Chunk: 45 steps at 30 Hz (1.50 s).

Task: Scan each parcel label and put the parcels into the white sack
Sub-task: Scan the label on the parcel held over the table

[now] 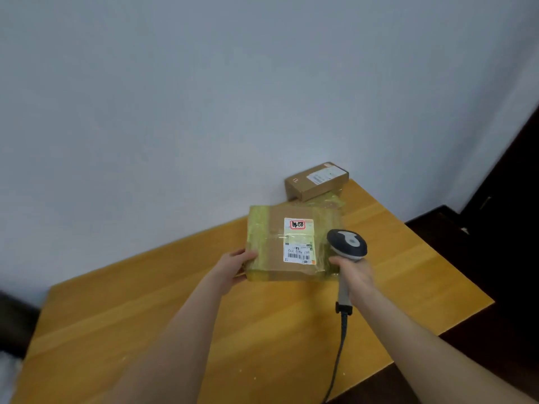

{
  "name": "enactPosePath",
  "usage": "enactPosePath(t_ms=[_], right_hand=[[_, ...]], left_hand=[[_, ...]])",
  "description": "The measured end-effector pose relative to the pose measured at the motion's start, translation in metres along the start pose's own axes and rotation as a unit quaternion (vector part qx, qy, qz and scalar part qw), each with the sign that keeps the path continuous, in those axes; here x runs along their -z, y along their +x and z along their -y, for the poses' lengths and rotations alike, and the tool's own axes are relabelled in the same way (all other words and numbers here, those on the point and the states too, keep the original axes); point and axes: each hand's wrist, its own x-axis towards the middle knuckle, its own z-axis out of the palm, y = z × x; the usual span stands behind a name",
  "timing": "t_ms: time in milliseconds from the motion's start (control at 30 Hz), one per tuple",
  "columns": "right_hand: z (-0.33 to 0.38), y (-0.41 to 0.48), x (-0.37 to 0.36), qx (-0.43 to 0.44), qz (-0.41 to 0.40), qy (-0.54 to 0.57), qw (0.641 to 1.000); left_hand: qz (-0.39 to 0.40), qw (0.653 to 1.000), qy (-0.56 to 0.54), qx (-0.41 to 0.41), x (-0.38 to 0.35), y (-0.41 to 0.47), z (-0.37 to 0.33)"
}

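A flat cardboard parcel (274,243) wrapped in yellowish tape is held over the wooden table (145,316). Its white label (299,240) with a barcode and a red stamp faces up. My left hand (237,265) grips the parcel's near left edge. My right hand (354,275) holds the handle of a grey barcode scanner (347,243), whose head sits right beside the label. The scanner's cable (338,357) trails down toward me. A second, smaller brown parcel (316,182) with a white label lies at the table's far corner against the wall. No white sack is in view.
A pale wall (204,97) rises directly behind the table. Dark furniture or flooring (495,228) lies to the right of the table's edge. A strip of something white shows at the bottom left corner (5,380).
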Motion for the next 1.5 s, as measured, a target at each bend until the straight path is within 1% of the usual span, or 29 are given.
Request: enactPosePath(t_ms=[100, 200, 333, 467, 533, 633, 667, 833, 1067, 1500], right_hand=[[-0.001, -0.040, -0.043, 0.019, 0.023, 0.003, 1.000], [0.002, -0.074, -0.078, 0.024, 0.043, -0.004, 0.999], [0.010, -0.112, -0.117, 0.053, 0.086, -0.008, 0.995], [0.010, -0.154, -0.153, 0.086, 0.118, -0.020, 0.989], [0.003, -0.172, -0.165, 0.079, 0.151, -0.023, 0.985], [-0.013, -0.196, -0.175, 0.046, 0.234, -0.012, 0.971], [-0.017, -0.205, -0.176, 0.045, 0.250, -0.021, 0.967], [-0.034, -0.239, -0.177, 0.061, 0.288, -0.057, 0.954], [-0.044, -0.261, -0.172, 0.064, 0.310, -0.076, 0.946], [-0.036, -0.260, -0.166, 0.051, 0.316, -0.091, 0.943]], left_hand=[[0.015, 1.000, -0.001, 0.000, 0.066, -0.030, 0.006], [-0.007, 1.000, 0.014, 0.000, 0.119, -0.055, 0.017], [-0.069, 0.995, -0.057, -0.046, 0.167, -0.082, 0.030], [-0.130, 0.983, -0.104, -0.082, 0.196, -0.108, 0.046], [-0.156, 0.976, -0.121, -0.095, 0.207, -0.120, 0.057], [-0.186, 0.966, -0.140, -0.110, 0.221, -0.136, 0.071], [-0.197, 0.963, -0.143, -0.113, 0.224, -0.140, 0.075], [-0.227, 0.954, -0.147, -0.128, 0.234, -0.155, 0.092], [-0.246, 0.947, -0.151, -0.141, 0.241, -0.175, 0.098], [-0.279, 0.937, -0.149, -0.149, 0.242, -0.180, 0.094]])
